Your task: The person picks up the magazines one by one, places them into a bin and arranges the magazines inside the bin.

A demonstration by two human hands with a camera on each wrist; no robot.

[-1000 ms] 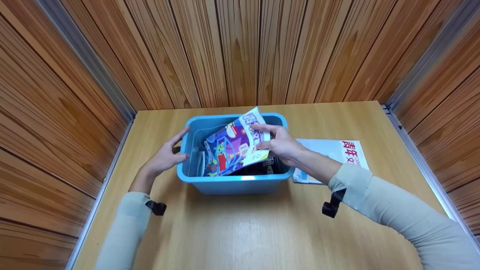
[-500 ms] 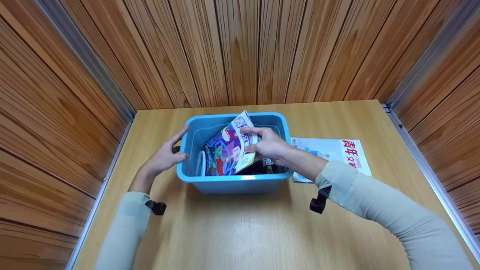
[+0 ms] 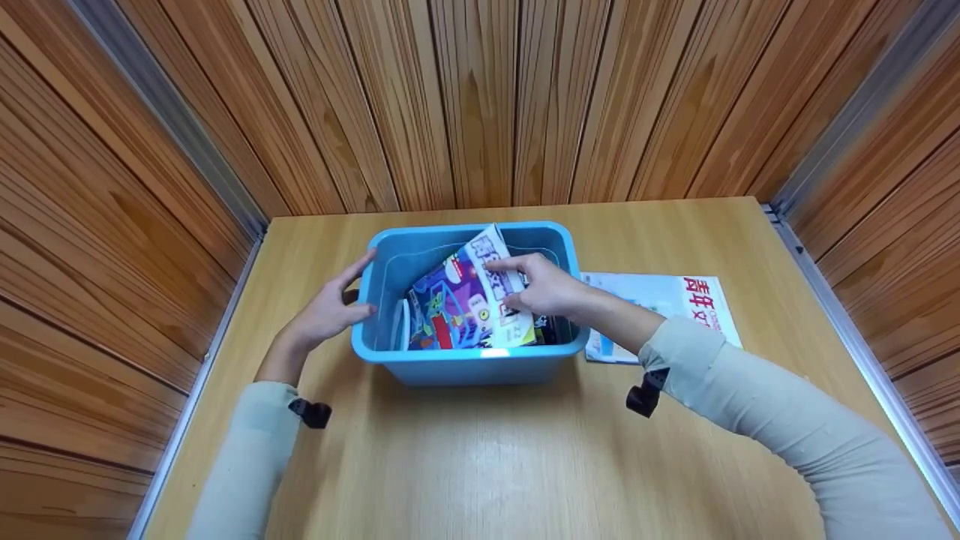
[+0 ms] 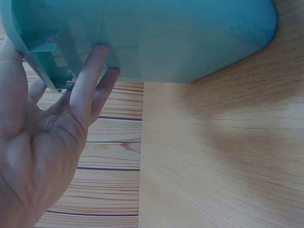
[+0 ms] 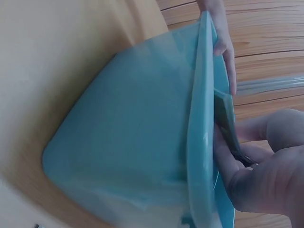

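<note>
Holding a colourful magazine [image 3: 472, 300] tilted inside the blue plastic bin [image 3: 465, 364], the right hand [image 3: 544, 289] pinches its upper edge with thumb and fingers curled on the cover. Left hand [image 3: 326, 315] is open, straight fingers pressed against the bin's left wall under the rim. Bin sits near the desk's [image 3: 480, 465] far edge, centre; other books stand inside. A second magazine [image 3: 675, 300] lies flat on the desk just beside the bin's right side. Risk: the tilted magazine could buckle or catch on the books already inside, or the bin could skid if the left hand's bracing slips.
</note>
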